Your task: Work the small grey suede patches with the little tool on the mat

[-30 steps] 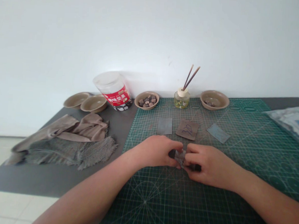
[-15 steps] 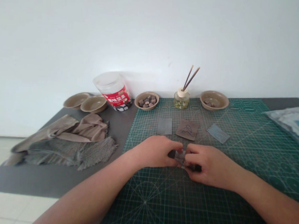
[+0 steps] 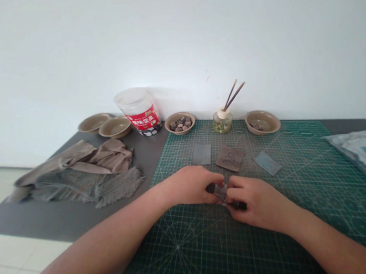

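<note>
Over the green cutting mat (image 3: 241,252), my left hand (image 3: 192,185) pinches the left side of a small grey piece of sandpaper (image 3: 220,191), with thumb and fingertips at its edges. My right hand (image 3: 253,201) meets it from the right, its fingers curled and pressed together at the sandpaper's right edge. Whatever lies under those right fingers is hidden. Just beyond the hands lie three flat pieces: a plain grey sheet (image 3: 201,154), a brown sheet with handwritten marks (image 3: 230,158) and a blue-grey sheet (image 3: 267,163).
Against the wall stand a bowl of small stones (image 3: 180,123), a reed diffuser (image 3: 222,121), a bowl holding a few stones (image 3: 262,123) and a clear tub with a red label (image 3: 138,111). Two bowls (image 3: 114,127) and crumpled cloths (image 3: 84,172) occupy the left; a plastic bag (image 3: 356,149) the right.
Both hands keep the same place and grip around the small grey piece of sandpaper. Nothing else has visibly moved.
</note>
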Action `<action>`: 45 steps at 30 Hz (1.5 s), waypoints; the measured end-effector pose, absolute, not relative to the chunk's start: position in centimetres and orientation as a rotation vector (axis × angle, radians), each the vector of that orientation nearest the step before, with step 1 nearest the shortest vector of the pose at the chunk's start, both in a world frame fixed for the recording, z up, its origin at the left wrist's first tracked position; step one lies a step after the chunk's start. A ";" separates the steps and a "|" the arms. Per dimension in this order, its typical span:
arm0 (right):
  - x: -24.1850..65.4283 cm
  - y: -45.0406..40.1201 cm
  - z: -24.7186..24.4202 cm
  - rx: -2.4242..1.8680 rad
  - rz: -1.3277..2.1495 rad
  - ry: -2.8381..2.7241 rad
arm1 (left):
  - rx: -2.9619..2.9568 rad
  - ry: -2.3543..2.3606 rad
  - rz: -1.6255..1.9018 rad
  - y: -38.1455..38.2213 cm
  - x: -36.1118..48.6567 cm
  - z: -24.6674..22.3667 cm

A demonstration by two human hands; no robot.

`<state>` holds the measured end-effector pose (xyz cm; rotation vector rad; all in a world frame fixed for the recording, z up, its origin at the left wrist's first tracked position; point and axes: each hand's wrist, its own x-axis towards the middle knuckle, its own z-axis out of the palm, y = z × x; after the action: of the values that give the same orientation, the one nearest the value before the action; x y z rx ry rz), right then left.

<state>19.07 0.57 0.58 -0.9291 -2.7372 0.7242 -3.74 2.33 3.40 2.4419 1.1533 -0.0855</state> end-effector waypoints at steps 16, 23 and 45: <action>19.2 0.5 0.4 -0.947 0.602 -2.739 | 2.470 1.131 -0.071 2.5 -3.9 2.9; 19.2 0.8 0.2 -1.027 0.579 -2.680 | 2.489 1.127 -0.071 2.5 -3.9 2.9; 19.0 0.7 0.1 -1.023 0.590 -2.672 | 2.476 1.136 -0.085 2.6 -3.7 3.0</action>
<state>19.00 0.72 0.11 -1.0227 -2.6717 0.5896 -3.74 2.58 2.97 2.4763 1.1364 -0.0851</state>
